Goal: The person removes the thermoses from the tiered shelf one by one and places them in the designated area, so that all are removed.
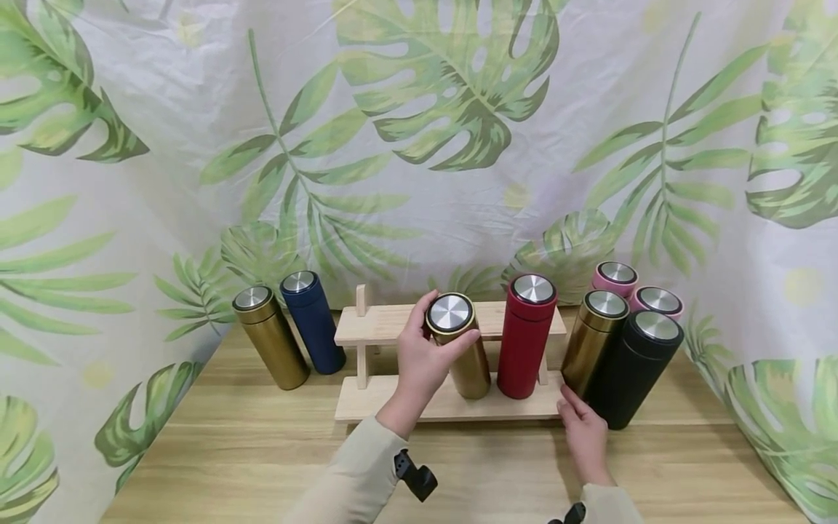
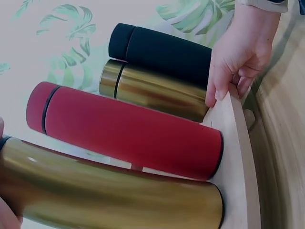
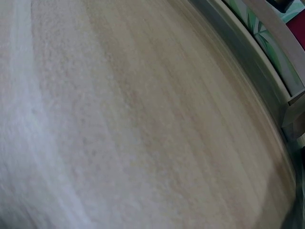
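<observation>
My left hand [image 1: 422,356] grips a gold thermos bottle [image 1: 473,375] around its upper part, just under the silver-topped lid. That bottle stands upright on the lower board of a small two-tier wooden rack [image 1: 386,397]. Right beside it on the same board is a red thermos bottle [image 1: 524,349]. My right hand [image 1: 585,437] holds the right end of the lower board, its fingers curled at the board's edge in the left wrist view [image 2: 240,57]. Mostly tabletop [image 3: 143,119] fills the right wrist view, where the right hand cannot be made out.
To the right of the rack stand a black bottle [image 1: 635,371], another gold bottle [image 1: 592,338] and two pink bottles [image 1: 615,275] close together. Left of it are a gold bottle [image 1: 275,349] and a blue bottle [image 1: 314,320]. A leaf-print curtain [image 1: 419,204] hangs behind.
</observation>
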A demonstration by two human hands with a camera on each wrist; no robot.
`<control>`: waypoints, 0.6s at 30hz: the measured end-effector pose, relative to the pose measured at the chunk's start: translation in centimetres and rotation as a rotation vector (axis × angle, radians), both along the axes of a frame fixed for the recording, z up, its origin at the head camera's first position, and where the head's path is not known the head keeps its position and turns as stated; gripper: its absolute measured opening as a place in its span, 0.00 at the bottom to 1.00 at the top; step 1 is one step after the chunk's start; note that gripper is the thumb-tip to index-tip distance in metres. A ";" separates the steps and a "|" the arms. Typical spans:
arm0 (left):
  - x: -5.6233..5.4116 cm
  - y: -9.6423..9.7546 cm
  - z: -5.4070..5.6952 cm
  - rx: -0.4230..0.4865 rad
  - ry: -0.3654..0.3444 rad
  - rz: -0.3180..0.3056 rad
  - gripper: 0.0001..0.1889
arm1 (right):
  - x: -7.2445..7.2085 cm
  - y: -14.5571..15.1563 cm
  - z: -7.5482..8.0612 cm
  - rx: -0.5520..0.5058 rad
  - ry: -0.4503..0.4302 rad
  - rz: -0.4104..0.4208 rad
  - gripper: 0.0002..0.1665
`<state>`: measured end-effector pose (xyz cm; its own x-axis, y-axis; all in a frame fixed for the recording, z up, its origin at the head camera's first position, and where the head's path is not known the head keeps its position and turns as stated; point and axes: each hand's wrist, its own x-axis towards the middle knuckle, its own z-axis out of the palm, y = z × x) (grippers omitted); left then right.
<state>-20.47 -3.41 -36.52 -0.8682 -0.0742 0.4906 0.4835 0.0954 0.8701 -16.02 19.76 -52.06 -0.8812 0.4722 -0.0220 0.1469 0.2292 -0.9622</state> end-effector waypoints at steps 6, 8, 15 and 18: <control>0.7 -2.1 0.0 0.014 0.092 0.062 0.41 | -0.1 -0.1 0.1 0.007 0.003 0.005 0.23; 1.0 -2.9 0.4 0.017 0.131 0.085 0.41 | -0.1 -0.1 0.0 0.008 0.002 -0.007 0.22; 2.2 -5.8 1.5 0.028 0.300 0.182 0.40 | 0.0 -0.1 -0.3 -0.018 0.007 -0.032 0.23; 2.7 -7.1 1.9 0.032 0.352 0.223 0.40 | 0.2 -0.2 -0.3 -0.039 0.026 -0.034 0.23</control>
